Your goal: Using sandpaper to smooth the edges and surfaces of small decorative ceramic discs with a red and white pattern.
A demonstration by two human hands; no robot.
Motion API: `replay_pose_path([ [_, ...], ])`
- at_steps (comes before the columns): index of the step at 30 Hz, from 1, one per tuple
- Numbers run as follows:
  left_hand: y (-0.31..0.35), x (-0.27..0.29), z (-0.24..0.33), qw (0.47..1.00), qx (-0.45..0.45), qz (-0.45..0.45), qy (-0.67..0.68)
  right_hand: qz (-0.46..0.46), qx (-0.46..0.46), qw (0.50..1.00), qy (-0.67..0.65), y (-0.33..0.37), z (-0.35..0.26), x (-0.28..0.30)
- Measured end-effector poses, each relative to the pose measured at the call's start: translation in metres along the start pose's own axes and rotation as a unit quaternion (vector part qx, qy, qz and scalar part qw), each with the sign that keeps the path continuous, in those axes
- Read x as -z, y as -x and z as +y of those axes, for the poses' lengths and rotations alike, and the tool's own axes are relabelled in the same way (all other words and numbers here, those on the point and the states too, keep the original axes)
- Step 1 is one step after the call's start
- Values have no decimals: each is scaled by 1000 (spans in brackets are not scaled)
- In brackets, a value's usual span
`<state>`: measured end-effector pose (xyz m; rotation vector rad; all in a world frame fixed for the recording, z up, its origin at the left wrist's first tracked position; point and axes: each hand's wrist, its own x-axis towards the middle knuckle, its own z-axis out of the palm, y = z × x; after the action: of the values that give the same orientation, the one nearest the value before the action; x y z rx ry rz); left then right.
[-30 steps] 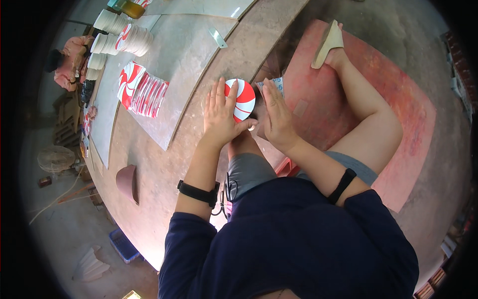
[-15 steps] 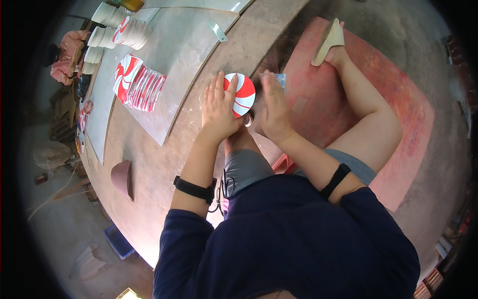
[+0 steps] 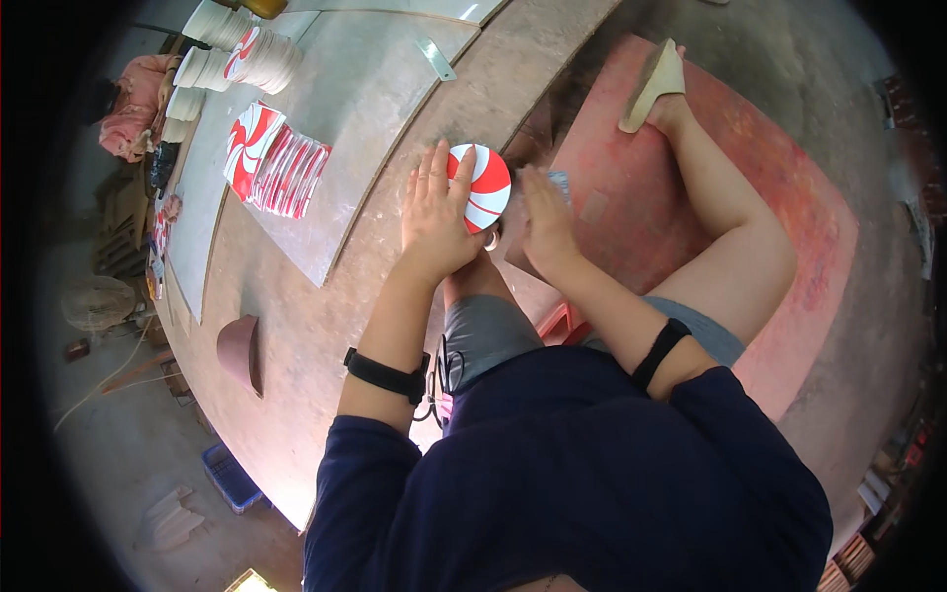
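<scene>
A round red-and-white swirl-patterned disc (image 3: 487, 187) lies at the edge of the worktable. My left hand (image 3: 434, 212) holds it down, fingers stretched forward and thumb across its top; part of the disc is hidden under the hand. Just right of the disc, my right hand (image 3: 548, 222) is closed on an abrasive-looking sheet (image 3: 561, 185), brown on one side with a pale bluish back, which shows beyond the fingers and below the palm. Whether the sheet touches the disc's rim I cannot tell.
A row of swirl-patterned discs (image 3: 288, 176) leans on a grey board (image 3: 345, 128) at left, with stacks of pale discs (image 3: 268, 64) behind. A metal strip (image 3: 435, 59) lies near the board's edge. A curved brown sheet (image 3: 239, 353) sits on the table. Red matting (image 3: 681, 197) covers the floor at right.
My right hand has shifted slightly down and turned against the abrasive-looking sheet beside the disc. The left hand and the disc stay nearly in place.
</scene>
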<state>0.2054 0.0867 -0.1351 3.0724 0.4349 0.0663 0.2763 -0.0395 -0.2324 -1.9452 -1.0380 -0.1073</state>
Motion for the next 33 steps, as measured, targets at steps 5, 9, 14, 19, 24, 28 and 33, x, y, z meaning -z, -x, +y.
replay_pose_path([
  [5,1,-3,-3,1000,-14,25,13,85,62,993,-53,-11,-15,18],
  [9,-1,-1,-2,1000,-2,5,4,20,1,999,-48,8,10,-4],
  [14,2,-2,-4,1000,-11,21,16,88,70,988,-104,-17,-16,31],
  [19,0,-4,-5,999,-15,27,15,28,-72,995,-64,6,9,8],
  [24,2,2,-13,997,-62,21,33,86,9,984,-155,-10,-10,38],
  [28,5,6,2,998,-29,27,40,79,30,976,-199,-11,-17,36],
  [33,4,-12,7,997,39,62,22,61,50,967,-242,-20,-25,44],
])
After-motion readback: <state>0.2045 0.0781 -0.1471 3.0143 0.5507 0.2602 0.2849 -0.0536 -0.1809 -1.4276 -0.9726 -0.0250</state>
